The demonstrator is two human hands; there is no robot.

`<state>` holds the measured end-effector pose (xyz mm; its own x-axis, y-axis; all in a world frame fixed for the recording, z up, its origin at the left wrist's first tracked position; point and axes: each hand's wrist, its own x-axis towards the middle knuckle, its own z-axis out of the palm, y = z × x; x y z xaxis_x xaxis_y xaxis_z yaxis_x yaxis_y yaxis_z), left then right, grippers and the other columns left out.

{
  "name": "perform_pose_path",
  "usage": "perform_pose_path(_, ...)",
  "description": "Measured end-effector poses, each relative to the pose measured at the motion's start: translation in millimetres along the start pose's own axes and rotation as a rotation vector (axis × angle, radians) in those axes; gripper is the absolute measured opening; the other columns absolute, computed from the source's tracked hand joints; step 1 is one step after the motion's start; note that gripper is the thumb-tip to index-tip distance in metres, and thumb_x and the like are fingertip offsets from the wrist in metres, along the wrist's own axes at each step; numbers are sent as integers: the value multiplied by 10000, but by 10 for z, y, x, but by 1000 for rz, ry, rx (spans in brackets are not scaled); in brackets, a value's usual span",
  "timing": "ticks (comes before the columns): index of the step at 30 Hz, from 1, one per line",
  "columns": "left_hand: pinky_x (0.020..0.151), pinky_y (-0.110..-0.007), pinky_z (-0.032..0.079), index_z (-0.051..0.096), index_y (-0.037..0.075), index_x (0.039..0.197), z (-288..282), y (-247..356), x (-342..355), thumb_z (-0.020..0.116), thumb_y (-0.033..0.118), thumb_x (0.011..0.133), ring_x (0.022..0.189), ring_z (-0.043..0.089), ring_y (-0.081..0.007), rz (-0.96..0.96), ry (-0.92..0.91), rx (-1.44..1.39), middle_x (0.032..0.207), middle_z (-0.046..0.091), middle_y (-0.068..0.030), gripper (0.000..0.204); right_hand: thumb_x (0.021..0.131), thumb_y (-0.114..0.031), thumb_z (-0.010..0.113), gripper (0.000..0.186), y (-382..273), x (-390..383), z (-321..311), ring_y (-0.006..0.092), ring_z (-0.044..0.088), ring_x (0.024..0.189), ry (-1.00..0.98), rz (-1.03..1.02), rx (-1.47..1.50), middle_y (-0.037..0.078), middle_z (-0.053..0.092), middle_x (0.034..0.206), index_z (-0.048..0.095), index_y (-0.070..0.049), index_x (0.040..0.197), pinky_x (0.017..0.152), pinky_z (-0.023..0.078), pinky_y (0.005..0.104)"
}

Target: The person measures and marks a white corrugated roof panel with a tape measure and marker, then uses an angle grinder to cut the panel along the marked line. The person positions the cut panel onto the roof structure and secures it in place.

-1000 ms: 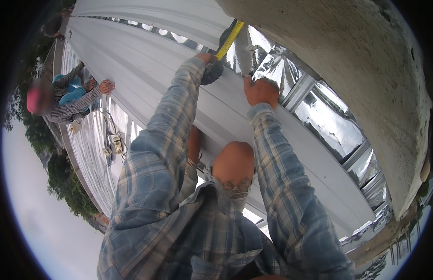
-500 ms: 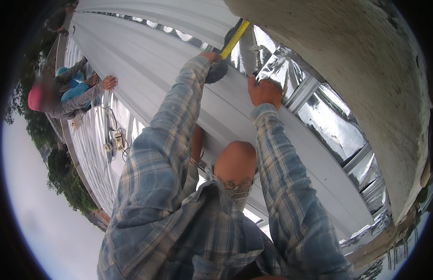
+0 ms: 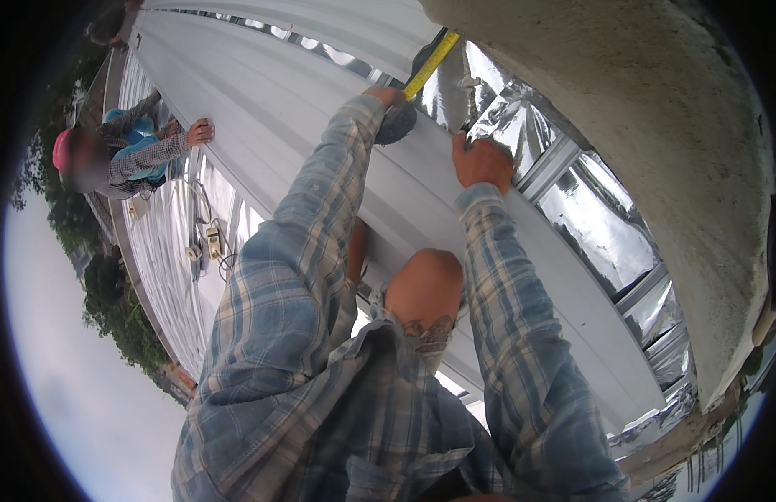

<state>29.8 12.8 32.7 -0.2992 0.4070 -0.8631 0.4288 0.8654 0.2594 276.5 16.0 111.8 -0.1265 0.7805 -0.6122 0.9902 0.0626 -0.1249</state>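
A yellow tape measure (image 3: 431, 64) stretches from my left hand (image 3: 387, 96) to the far right, across the gap beside the sheet. The left fingers are closed on its near end and partly hidden. Below that hand lies a dark grey rounded thing (image 3: 396, 125) whose kind I cannot make out. My right hand (image 3: 483, 162) is closed at the far edge of a long light-grey ribbed metal roofing sheet (image 3: 279, 109). A small dark thing (image 3: 466, 128) shows by its thumb, too small to name. My knee is bent over the sheet.
Shiny foil over metal battens (image 3: 595, 219) lies beyond the sheet, beside a curved concrete wall (image 3: 672, 151). At left a co-worker in a pink cap (image 3: 62, 151) has a hand on the sheet's edge. A socket box with cables (image 3: 213, 243) lies on the foil.
The view has shifted slightly. My hands keep nearly the same places on the sheet and tape. The co-worker's head and arm have moved a little; their hand stays at the sheet's edge.
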Motion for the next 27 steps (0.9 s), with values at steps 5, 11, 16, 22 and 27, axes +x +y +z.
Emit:
perform_pose_path(5, 844, -347, 480, 711, 76, 1101, -23, -106, 6, 625, 571, 753, 992, 642, -266, -27, 27, -65, 1105, 673, -167, 611, 922, -527, 391, 619, -44, -32, -70, 358, 687, 872, -10, -4, 64, 198, 705, 867, 737, -21, 835, 824, 540, 423)
perform_pose_path(11, 875, -363, 470, 707, 159, 1124, 42, -192, 140, 569, 541, 804, 1002, 640, -289, -15, 40, -19, 1107, 664, -182, 517, 923, -518, 368, 596, -28, -26, -46, 321, 700, 842, -3, -19, 8, 158, 716, 864, 746, -63, 855, 794, 542, 417)
perform_pose_path(16, 884, -382, 471, 695, 182, 1136, 90, -131, 183, 531, 462, 847, 1018, 641, -301, 48, 30, 79, 1120, 660, -191, 435, 922, -518, 371, 592, 19, 6, -20, 324, 698, 844, 5, -1, 26, 162, 714, 857, 747, -66, 855, 799, 539, 421)
perform_pose_path(22, 856, -375, 481, 690, 134, 1143, 34, 3, 31, 547, 441, 828, 1001, 646, -274, 81, 31, 186, 1098, 671, -171, 462, 926, -522, 371, 613, 1, -5, -32, 351, 688, 872, -5, -10, 37, 186, 708, 886, 741, -38, 859, 824, 535, 429)
perform_pose_path(27, 823, -363, 488, 691, 99, 1134, -1, 112, -52, 570, 432, 809, 965, 651, -249, 66, 2, 177, 1076, 678, -145, 481, 927, -522, 371, 621, 9, -13, -65, 361, 682, 894, -27, -7, 75, 196, 705, 900, 738, -25, 860, 842, 530, 432)
